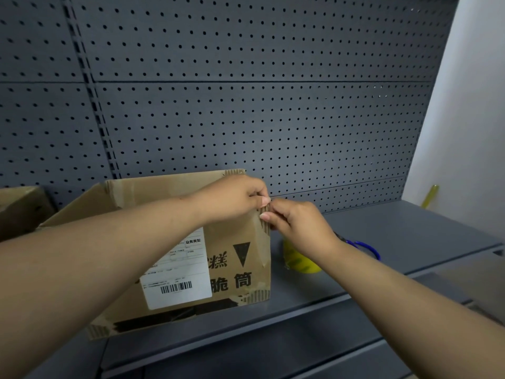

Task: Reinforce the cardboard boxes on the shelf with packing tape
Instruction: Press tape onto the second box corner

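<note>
Blue-handled scissors (363, 247), grey pegboard (246, 105)

A single head-worn wide-angle view looks forward and slightly down along both forearms, facing the grey pegboard (273, 105) squarely. It sits close to the cardboard box (232, 269), which stands just in front of the pegboard on the shelf (382, 236). The shelf's front edge crosses below the box.

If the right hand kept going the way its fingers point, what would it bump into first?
The right hand points left at the box corner, where its fingertips already touch the tape. So it would likely meet the box first, with the left hand just above.
</note>
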Motion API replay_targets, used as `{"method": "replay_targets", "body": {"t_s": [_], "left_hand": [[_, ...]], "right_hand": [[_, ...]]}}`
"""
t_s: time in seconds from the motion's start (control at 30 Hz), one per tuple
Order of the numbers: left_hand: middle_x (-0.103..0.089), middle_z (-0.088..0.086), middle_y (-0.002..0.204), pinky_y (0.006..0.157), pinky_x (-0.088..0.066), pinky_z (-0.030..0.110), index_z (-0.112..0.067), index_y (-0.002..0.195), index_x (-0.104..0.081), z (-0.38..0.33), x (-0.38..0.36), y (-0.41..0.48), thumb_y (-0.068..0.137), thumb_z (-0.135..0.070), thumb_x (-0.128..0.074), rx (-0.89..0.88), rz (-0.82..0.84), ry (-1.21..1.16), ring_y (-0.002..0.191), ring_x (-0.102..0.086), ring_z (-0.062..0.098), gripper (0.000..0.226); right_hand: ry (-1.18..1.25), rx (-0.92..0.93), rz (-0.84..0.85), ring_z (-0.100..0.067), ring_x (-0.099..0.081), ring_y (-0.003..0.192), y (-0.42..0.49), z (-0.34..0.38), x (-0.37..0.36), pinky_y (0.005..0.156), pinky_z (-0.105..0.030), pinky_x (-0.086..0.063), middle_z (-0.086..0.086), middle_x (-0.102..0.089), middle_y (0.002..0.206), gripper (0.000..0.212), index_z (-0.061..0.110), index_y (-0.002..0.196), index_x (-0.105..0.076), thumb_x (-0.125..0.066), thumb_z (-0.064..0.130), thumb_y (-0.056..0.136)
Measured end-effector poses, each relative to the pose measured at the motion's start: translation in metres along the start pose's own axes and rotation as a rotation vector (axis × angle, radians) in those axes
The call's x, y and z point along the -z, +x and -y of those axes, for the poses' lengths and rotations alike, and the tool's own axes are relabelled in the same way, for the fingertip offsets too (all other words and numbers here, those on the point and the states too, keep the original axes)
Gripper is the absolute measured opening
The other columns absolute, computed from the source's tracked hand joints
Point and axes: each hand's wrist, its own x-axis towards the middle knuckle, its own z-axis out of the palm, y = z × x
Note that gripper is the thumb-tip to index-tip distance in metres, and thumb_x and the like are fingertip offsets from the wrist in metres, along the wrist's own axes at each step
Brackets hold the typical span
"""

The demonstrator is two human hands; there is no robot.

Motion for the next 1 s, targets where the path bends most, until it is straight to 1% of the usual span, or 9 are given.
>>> {"method": "replay_targets", "body": {"t_s": [0.17,0.3,0.37,0.43,0.53,0.7,0.8,0.9,1.0], "left_hand": [[-0.066,-0.002,0.098,0.085,-0.047,0.034,-0.019,0.093,-0.064,0.0,-0.002,0.0,0.094,-0.027,-0.052,0.01,-0.013,-0.018,0.093,-0.06,0.013,0.015],[-0.064,-0.002,0.098,0.075,-0.042,0.022,-0.016,0.098,-0.063,0.0,-0.001,0.001,0.095,-0.026,-0.05,-0.001,-0.011,-0.006,0.092,-0.057,0.013,0.017],[-0.06,-0.004,0.093,0.067,-0.037,0.016,-0.015,0.099,-0.063,0.0,-0.001,0.002,0.095,-0.027,-0.049,-0.012,-0.012,0.02,0.089,-0.055,0.012,0.019],[-0.06,-0.003,0.091,0.068,-0.039,0.022,-0.014,0.099,-0.063,0.001,-0.001,0.002,0.095,-0.029,-0.048,-0.011,-0.008,0.024,0.088,-0.055,0.015,0.021],[-0.062,0.001,0.094,0.072,-0.041,0.029,-0.015,0.098,-0.062,0.003,-0.001,0.002,0.096,-0.03,-0.047,-0.01,0.004,0.017,0.088,-0.056,0.017,0.021],[-0.054,-0.006,0.079,0.063,-0.036,0.026,-0.016,0.093,-0.059,0.005,-0.002,0.002,0.096,-0.031,-0.046,-0.036,-0.021,0.033,0.079,-0.051,0.016,0.02],[-0.061,0.001,0.091,0.072,-0.043,0.031,-0.012,0.098,-0.06,0.004,-0.003,0.001,0.097,-0.03,-0.045,-0.051,-0.022,0.035,0.086,-0.055,0.02,0.024],[-0.063,0.006,0.102,0.083,-0.045,0.037,-0.012,0.1,-0.06,0.003,-0.003,0.0,0.097,-0.03,-0.044,-0.039,-0.023,0.022,0.096,-0.057,0.023,0.024],[-0.063,0.002,0.107,0.087,-0.047,0.037,-0.016,0.1,-0.06,0.003,-0.005,-0.002,0.097,-0.029,-0.044,-0.02,-0.03,-0.003,0.098,-0.057,0.019,0.021]], "right_hand": [[-0.084,-0.037,0.059,-0.028,-0.057,0.066,-0.011,0.001,-0.011,0.053,-0.032,-0.033,-0.01,-0.063,0.075,0.03,0.01,0.093,-0.052,-0.041,0.038,0.096],[-0.047,-0.12,-0.007,-0.028,-0.055,0.063,-0.017,0.002,-0.019,0.052,-0.03,-0.029,-0.005,-0.057,0.066,0.036,0.009,0.084,-0.051,-0.037,0.041,0.093],[-0.087,-0.176,0.066,-0.026,-0.056,0.067,-0.022,0.004,-0.022,0.055,-0.032,-0.035,-0.002,-0.057,0.07,0.035,0.012,0.091,-0.051,-0.034,0.041,0.097],[-0.087,-0.215,0.139,-0.026,-0.059,0.073,-0.029,0.006,-0.027,0.062,-0.037,-0.044,-0.005,-0.063,0.078,0.036,0.012,0.096,-0.051,-0.031,0.041,0.098],[-0.081,-0.246,0.12,-0.026,-0.058,0.073,-0.033,0.007,-0.029,0.064,-0.04,-0.047,-0.007,-0.064,0.079,0.044,0.011,0.095,-0.053,-0.027,0.046,0.095],[-0.153,-0.314,0.269,-0.014,-0.049,0.07,-0.04,0.014,-0.035,0.06,-0.029,-0.035,0.004,-0.053,0.076,0.027,0.022,0.086,-0.045,-0.03,0.041,0.098],[-0.11,-0.359,0.285,-0.007,-0.048,0.068,-0.041,0.006,-0.026,0.061,-0.027,-0.037,0.012,-0.05,0.07,0.031,0.031,0.073,-0.043,-0.028,0.04,0.099],[-0.228,-0.525,0.216,-0.02,-0.059,0.094,-0.044,-0.024,-0.014,0.078,-0.035,-0.048,-0.003,-0.065,0.104,0.029,0.023,0.109,-0.055,-0.032,0.036,0.099],[-0.38,-0.604,0.558,-0.026,-0.045,0.125,-0.049,-0.047,-0.01,0.098,-0.033,-0.038,-0.008,-0.045,0.141,0.043,0.022,0.139,-0.037,-0.043,0.024,0.097]]}}
